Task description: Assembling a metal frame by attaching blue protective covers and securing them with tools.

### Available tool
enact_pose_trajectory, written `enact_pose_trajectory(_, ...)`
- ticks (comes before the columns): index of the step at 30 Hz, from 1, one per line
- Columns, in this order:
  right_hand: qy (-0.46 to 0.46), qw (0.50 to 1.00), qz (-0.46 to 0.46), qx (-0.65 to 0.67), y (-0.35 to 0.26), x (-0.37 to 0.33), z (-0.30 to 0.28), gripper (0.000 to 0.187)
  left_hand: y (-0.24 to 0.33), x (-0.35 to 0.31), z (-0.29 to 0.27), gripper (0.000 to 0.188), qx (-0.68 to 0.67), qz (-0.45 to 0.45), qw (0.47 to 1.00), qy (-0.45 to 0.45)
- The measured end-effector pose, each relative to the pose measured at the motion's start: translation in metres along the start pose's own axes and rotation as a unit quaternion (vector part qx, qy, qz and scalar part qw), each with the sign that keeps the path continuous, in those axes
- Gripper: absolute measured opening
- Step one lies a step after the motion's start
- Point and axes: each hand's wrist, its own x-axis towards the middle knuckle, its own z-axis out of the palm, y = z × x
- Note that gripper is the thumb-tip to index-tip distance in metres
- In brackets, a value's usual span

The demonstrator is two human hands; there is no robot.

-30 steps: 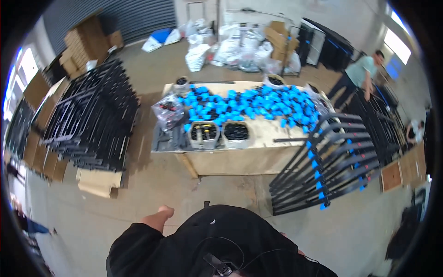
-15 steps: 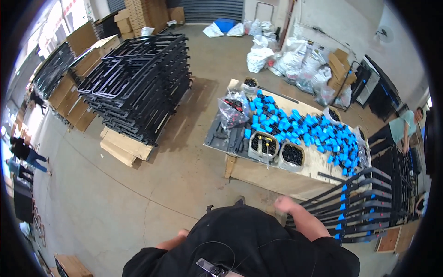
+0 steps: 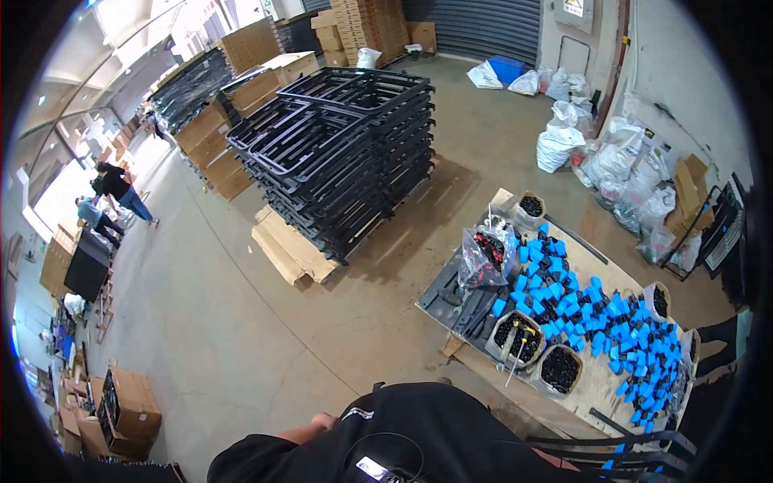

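Note:
My left hand (image 3: pixel 324 420) hangs low by my side, half covered by my black shirt, its fingers too hidden to read. A sliver of my right forearm shows beside the shirt; the right hand itself is out of sight. That forearm is close to black curved metal bars (image 3: pixel 636 452) with blue pieces on them. Ahead on the right stands a wooden worktable (image 3: pixel 592 233), strewn with small blue and black plastic parts (image 3: pixel 592 314). On it sit tubs of black parts (image 3: pixel 558 370), a yellow-handled screwdriver (image 3: pixel 522 342) and a clear bag with red and black parts (image 3: pixel 488 256).
A tall stack of black metal frames (image 3: pixel 346 153) stands on the floor ahead, flattened cardboard (image 3: pixel 290 249) beside it. White sacks (image 3: pixel 624 161) line the right wall. Cartons (image 3: pixel 129 406) lie at lower left. Two people (image 3: pixel 121 193) stand far left; another person's dark clothing (image 3: pixel 725 338) shows at right.
My view has swung left, so the table and frame stack sit farther right. My right hand, visible before near the table's front, has gone out of sight.

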Motion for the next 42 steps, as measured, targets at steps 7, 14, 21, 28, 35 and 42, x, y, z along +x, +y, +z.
enact_pose_trajectory(7,-0.009,0.998,-0.038,0.045,0.005,0.064,-0.069,0.021,0.187,0.046,-0.078,0.047,-0.024,-0.323,0.758,0.567)
enact_pose_trajectory(14,-0.035,0.996,-0.057,0.064,-0.032,0.145,-0.158,0.021,0.154,0.033,-0.116,0.048,-0.086,-0.259,0.787,0.553)
enact_pose_trajectory(21,-0.03,0.994,-0.053,0.092,-0.113,0.253,-0.238,0.021,0.055,-0.07,-0.176,0.046,-0.093,-0.369,0.738,0.557)
enact_pose_trajectory(28,-0.004,0.985,-0.017,0.172,-0.195,0.328,-0.293,0.021,0.018,-0.183,-0.327,0.045,0.018,-0.395,0.752,0.527)
enact_pose_trajectory(35,0.155,0.918,0.038,0.362,-0.206,0.291,-0.278,0.022,0.055,-0.195,-0.473,0.04,-0.034,-0.341,0.753,0.561)
enact_pose_trajectory(42,0.263,0.946,0.188,-0.012,-0.233,0.274,-0.418,0.027,0.164,-0.151,-0.591,0.012,-0.273,-0.044,0.667,0.692)
